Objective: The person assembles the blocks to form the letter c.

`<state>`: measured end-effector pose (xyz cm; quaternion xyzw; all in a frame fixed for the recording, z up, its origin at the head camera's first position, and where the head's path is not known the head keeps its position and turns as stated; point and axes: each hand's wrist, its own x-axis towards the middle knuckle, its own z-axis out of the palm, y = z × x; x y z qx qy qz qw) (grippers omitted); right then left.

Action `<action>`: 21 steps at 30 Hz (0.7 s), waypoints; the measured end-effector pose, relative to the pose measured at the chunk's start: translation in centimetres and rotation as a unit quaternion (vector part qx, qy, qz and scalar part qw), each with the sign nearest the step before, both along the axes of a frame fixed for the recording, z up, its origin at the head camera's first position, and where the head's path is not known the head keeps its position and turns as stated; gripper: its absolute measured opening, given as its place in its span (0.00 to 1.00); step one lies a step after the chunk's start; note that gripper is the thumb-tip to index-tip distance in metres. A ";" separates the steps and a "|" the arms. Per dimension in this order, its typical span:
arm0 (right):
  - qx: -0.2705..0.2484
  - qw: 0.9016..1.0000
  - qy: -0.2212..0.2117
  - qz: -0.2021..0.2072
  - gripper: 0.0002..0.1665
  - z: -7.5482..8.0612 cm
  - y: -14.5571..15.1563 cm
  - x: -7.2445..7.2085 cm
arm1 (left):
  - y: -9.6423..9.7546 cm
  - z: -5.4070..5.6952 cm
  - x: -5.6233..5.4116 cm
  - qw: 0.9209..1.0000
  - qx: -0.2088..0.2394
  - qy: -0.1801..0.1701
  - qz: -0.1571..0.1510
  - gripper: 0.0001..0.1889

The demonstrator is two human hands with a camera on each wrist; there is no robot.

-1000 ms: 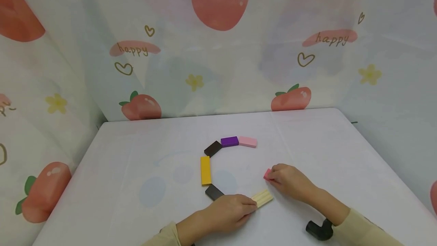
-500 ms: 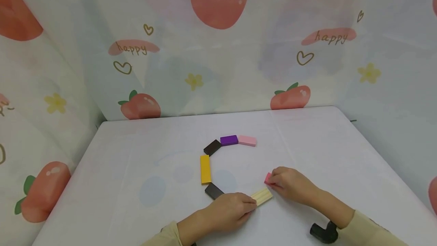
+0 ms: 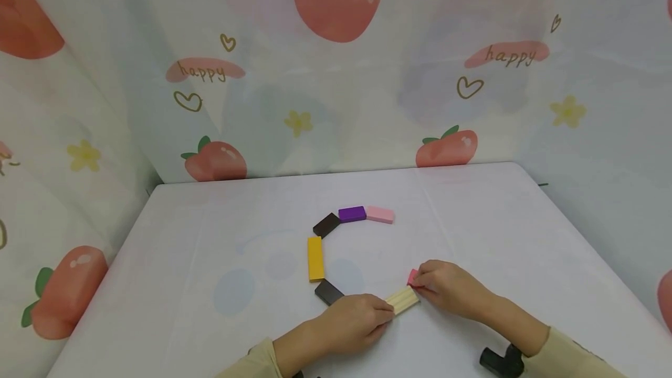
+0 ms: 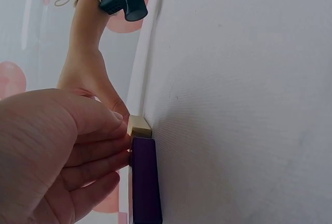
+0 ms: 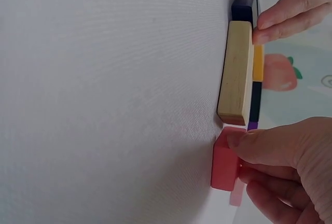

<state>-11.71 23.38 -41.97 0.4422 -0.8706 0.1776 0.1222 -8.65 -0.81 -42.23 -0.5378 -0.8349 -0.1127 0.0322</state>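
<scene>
My right hand (image 3: 454, 289) pinches a pinkish-red block (image 5: 225, 162) between thumb and fingers. That block stands on the white table close to one end of a pale wooden block (image 5: 237, 73), with at most a narrow gap between them. Across the wooden block's other end lies my left hand (image 3: 352, 324), its fairly straight fingertips touching the top. The left hand covers a dark purple block (image 4: 146, 182) in the head view; the left wrist view shows it beside the wooden one. A dark grey block (image 3: 329, 291) peeks out past the left hand.
The row curves on through a yellow block (image 3: 315, 259), a dark brown block (image 3: 326, 225), a purple block (image 3: 352, 214) and a light pink block (image 3: 380, 214). A black wrist device (image 3: 502, 361) sits by the right sleeve. Printed cloth (image 3: 336, 104) walls the table's back and sides.
My right hand has come slightly nearer with the pinkish-red block, bringing it up to the wooden block's end. The left hand has stayed in place.
</scene>
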 end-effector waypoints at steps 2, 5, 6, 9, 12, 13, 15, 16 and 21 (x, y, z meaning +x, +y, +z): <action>0.000 1.000 -0.002 0.001 0.09 0.0 0.0 0.0 | 0.0 0.1 0.0 1.000 -0.001 0.002 0.000 0.12; 0.000 1.000 0.002 0.002 0.09 0.1 0.0 0.1 | 0.0 0.1 0.0 1.000 -0.004 0.002 0.000 0.12; -0.001 1.000 0.004 0.002 0.09 0.1 0.0 0.1 | 0.1 0.2 0.0 1.000 -0.004 0.000 0.001 0.12; -0.004 1.000 0.007 0.003 0.09 0.0 0.0 0.1 | 0.2 0.2 0.0 1.000 -0.009 -0.009 0.006 0.12; -0.006 1.000 0.004 0.003 0.09 0.0 0.0 0.2 | 0.3 0.2 0.0 1.000 -0.012 -0.011 0.010 0.12; -0.006 1.000 0.002 0.004 0.09 0.0 0.0 0.2 | 0.3 0.1 0.0 1.000 -0.012 -0.010 0.010 0.12; -0.007 1.000 0.000 0.005 0.10 0.0 0.1 0.2 | 0.3 0.0 0.0 1.000 -0.011 -0.005 0.010 0.12; -0.007 1.000 -0.001 0.005 0.10 0.0 0.1 0.2 | 0.3 0.0 0.0 1.000 -0.010 -0.003 0.009 0.12; -0.009 1.000 -0.006 0.005 0.10 0.0 0.2 0.2 | 0.3 -0.2 0.0 1.000 -0.011 -0.005 0.011 0.12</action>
